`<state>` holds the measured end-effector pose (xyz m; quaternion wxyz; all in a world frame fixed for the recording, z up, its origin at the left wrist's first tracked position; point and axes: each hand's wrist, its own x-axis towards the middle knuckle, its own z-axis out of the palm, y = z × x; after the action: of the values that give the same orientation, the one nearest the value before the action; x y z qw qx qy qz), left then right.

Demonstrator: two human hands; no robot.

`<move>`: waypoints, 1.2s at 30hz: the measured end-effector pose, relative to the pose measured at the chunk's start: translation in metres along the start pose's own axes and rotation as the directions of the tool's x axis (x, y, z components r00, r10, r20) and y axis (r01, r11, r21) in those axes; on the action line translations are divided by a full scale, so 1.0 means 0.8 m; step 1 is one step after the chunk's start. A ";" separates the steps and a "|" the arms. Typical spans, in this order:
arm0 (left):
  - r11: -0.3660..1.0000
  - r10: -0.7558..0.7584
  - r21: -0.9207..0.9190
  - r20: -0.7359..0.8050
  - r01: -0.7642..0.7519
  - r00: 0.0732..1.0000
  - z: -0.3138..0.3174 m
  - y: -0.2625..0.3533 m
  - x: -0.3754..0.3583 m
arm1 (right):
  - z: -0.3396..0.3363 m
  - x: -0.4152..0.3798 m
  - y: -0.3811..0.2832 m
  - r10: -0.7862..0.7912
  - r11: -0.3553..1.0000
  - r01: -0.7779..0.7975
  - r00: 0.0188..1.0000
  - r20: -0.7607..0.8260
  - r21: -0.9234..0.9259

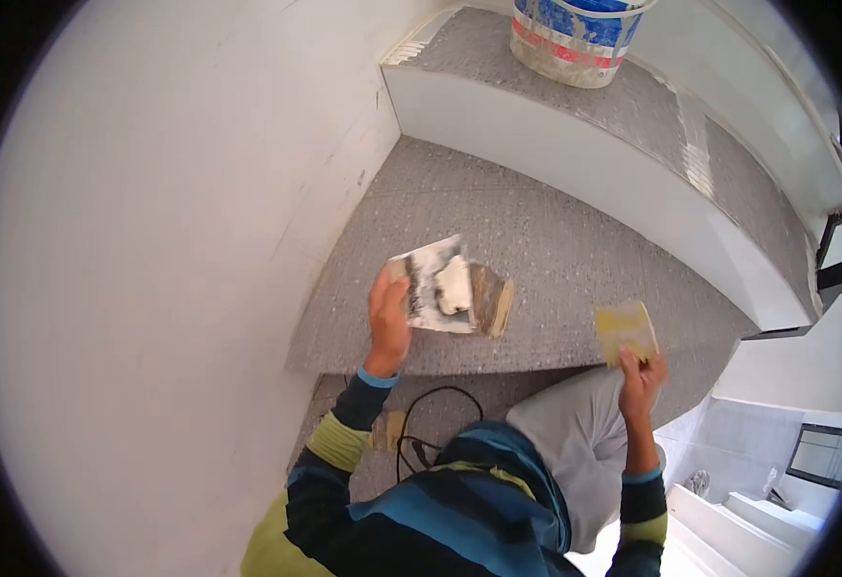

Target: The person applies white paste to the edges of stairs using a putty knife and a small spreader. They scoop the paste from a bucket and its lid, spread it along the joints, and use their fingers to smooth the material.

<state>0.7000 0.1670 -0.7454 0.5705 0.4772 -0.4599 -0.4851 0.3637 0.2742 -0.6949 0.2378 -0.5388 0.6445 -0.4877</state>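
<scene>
My left hand (389,313) grips the left edge of a flat board (426,300) with dark smears on its face. A lump of off-white paste (454,286) sits on that board. Just to its right, a brown and tan block (491,300) on the grey stair step (555,240) is partly covered by the board. Over the right part of the step, my right hand (640,377) pinches the lower edge of a thin yellow rectangular spreader (626,329), slightly blurred and streaked with pale residue.
On the higher step stands a blue, white and red bucket (575,43) with dried drips. A white wall (171,269) rises close on the left. A black cable (440,389) loops below the step edge, near a small tan piece (394,428). The stairwell drops away at lower right.
</scene>
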 end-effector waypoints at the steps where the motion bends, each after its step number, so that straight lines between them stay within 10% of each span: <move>1: 0.999 0.022 0.046 -0.114 -0.017 0.993 -0.008 -0.005 0.005 | -0.007 -0.008 0.021 0.116 0.990 -0.116 0.993 0.007 0.074; 3: 0.995 0.056 0.093 -0.236 -0.035 0.970 -0.019 -0.012 0.011 | 0.014 -0.011 0.050 0.143 0.927 -0.051 0.964 -0.223 0.372; 9: 0.996 0.040 0.085 -0.138 -0.028 0.990 -0.025 0.000 0.016 | 0.086 0.034 0.045 0.294 0.797 -0.177 0.949 -0.115 0.578; 27: 0.884 -0.200 0.325 -0.385 0.335 0.901 -0.032 0.000 -0.006 | 0.068 0.007 0.077 0.489 0.827 -0.443 0.871 -0.055 0.346; 36: 0.944 -0.047 0.292 -0.346 0.155 0.937 -0.022 -0.003 0.005 | 0.082 0.012 0.069 0.371 0.838 -0.351 0.928 0.036 0.418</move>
<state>0.7174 0.1647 -0.7495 0.5306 0.6606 -0.4025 -0.3466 0.3897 0.2380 -0.7685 0.4197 -0.3326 0.6208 -0.5726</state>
